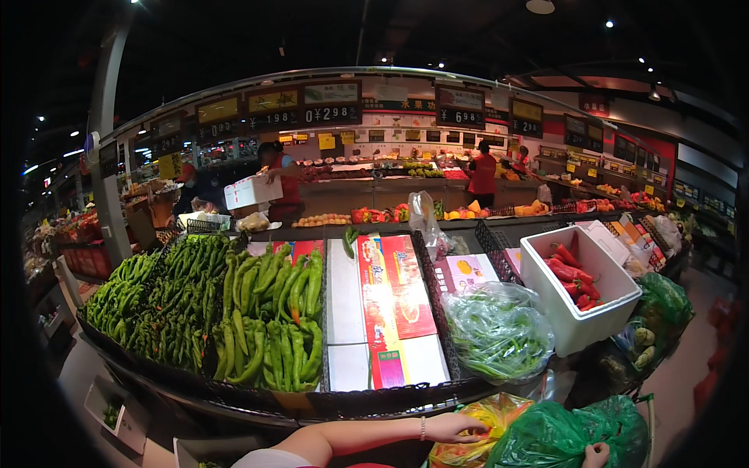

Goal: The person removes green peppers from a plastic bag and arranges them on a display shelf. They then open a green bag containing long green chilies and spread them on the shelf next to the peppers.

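My left hand [453, 428], with a bracelet at the wrist, has its fingers curled at the top of a yellow and red plastic bag [503, 406]. Beside it, my right hand [595, 455] grips a gathered part of a green plastic bag [544, 433]. What either bag holds is hidden. Just beyond them lies a clear plastic bag of long green vegetables [497, 330]. A white foam box [603, 327] of red peppers [570, 272] stands tilted to its right.
Green peppers [269, 310] fill the stand's left side. Flattened cardboard [404, 292] lines the middle section, with one green pepper [350, 241] at its back. Another green bag [664, 301] lies at right. Across the stand, a person carries a white box [251, 192]; others stand farther back.
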Motion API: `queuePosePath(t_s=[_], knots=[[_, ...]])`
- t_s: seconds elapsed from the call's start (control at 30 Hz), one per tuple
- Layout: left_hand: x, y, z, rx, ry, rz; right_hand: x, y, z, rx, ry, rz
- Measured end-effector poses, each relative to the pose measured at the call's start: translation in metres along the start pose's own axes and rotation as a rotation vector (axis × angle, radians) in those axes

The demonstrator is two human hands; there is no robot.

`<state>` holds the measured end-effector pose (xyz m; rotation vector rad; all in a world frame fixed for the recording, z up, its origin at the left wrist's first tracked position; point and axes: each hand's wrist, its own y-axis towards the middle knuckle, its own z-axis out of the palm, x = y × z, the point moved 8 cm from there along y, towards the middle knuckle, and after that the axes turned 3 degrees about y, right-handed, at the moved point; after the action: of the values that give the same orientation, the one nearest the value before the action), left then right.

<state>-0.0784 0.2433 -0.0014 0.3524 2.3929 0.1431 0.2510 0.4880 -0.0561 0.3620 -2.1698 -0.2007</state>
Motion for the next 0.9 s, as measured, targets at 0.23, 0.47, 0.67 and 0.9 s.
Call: queuePosePath(t_s=[0.23, 0.47, 0.67, 0.9], knots=[[-0.092, 0.107, 0.03, -0.185, 0.133, 0.45, 0.135, -0.066, -0.005, -0.066, 0.174, -0.382], [-0.11, 0.17, 0.101, -0.041, -0.027, 0.273, 0.118, -0.07, -0.037, -0.052, 0.215, -0.222], [-0.099, 0.193, 0.116, 0.111, -0.188, 0.196, 0.082, -0.061, -0.026, 0.008, 0.354, -0.035], [-0.096, 0.196, 0.112, 0.162, -0.048, 0.172, 0.094, -0.052, -0.018, 0.032, 0.126, -0.221]])
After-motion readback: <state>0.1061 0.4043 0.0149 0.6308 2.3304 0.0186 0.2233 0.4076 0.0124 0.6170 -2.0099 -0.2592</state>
